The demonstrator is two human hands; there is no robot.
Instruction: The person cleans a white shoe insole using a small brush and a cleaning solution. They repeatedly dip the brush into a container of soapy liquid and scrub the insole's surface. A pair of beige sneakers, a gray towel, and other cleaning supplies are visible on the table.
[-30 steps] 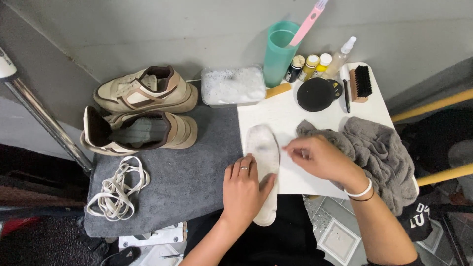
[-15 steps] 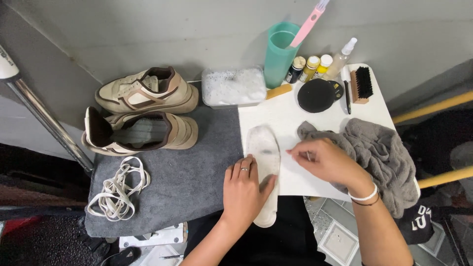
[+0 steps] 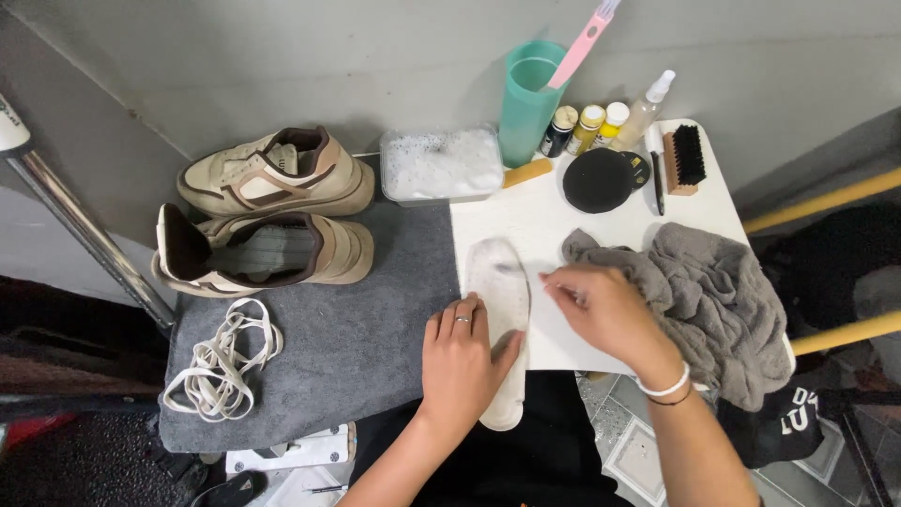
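Left hand (image 3: 460,361) lies flat, fingers spread, pinning the white insole (image 3: 500,300) on the white board (image 3: 526,221). Right hand (image 3: 605,310) pinches its fingertips at the insole's edge beside the grey towel (image 3: 713,291). I'd keep that pressure steady so it can't slide. Shoes (image 3: 272,211) sit further back.

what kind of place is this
Probably a small shoe-cleaning station: a pair of beige sneakers with laces removed, a tub of soapy water, and a brush near small bottles.
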